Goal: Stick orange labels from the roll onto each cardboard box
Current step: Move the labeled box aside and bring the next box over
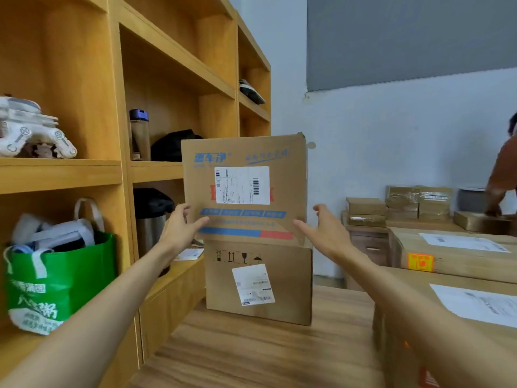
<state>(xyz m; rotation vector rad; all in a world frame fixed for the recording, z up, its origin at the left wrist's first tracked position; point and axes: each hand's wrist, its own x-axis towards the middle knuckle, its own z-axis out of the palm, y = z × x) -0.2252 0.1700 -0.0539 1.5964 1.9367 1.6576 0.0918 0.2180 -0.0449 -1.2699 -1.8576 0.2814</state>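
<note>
Left hand: our left hand [179, 228] was open, fingers nearly straight and laid on the lower left of the upper cardboard box [243, 152], thumb raised beside its left edge. It gripped nothing.
Right hand: our right hand [324, 231] was open too, fingers spread at the box's lower right corner. We could not tell whether the fingertips touched the cardboard or hung just off it.
Upper cardboard box: it stood on the lower box [282, 275], leaning a little and overhanging to the left. A white shipping slip [242, 185] was on its front, the blue print around it blurred beyond reading.
Lower box: it sat on the wooden table [237, 345], hard against the shelving [117, 169]. Its top was hidden by the box above.
Orange label: one orange label [420, 261] showed on the front of the far right box [461, 259], its markings too small to make out.
Near right box: the near right box [389, 359] was largely covered by our right forearm and cut off by the frame. We saw an orange glint on its shaded side and could not identify it.
Shelving: a green bag [61, 275] stood on the left shelf, and a steel flask [151, 228] was partly hidden behind our left hand.
Far right: a person [503, 175], cut off at the edge, bent over small parcels [366, 205].
</note>
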